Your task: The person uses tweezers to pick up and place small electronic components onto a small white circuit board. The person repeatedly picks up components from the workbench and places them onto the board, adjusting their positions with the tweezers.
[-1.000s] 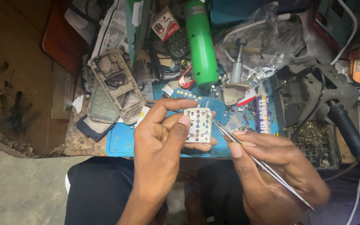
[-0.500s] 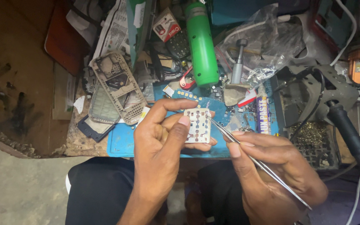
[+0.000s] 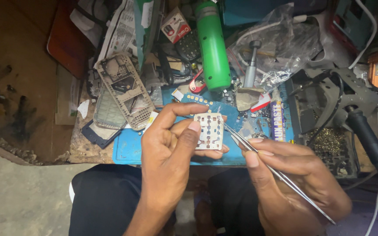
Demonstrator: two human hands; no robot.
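Over the lap, just short of the bench edge, I see the left hand (image 3: 171, 148) pinching a small white keypad membrane (image 3: 209, 131) between thumb and fingers, its grid of openings turned up toward the camera, a hold that seems meant to keep it steady for fine work. The right hand (image 3: 294, 183) closes on a pair of slim metal tweezers (image 3: 259, 155) in a pen-like grip, tips angled in at the membrane's right edge; I cannot tell whether they touch it. Beyond the hands lies a blue work mat (image 3: 130, 150), with a blue circuit board (image 3: 215, 107) just behind the membrane. Left of that rests a stripped grey phone frame (image 3: 123, 89). Further back, a green cylindrical tool (image 3: 211, 43) stands amid loose parts and a crumpled clear plastic bag (image 3: 281, 43). At right a dark holder stand (image 3: 337, 94) sits within reach.
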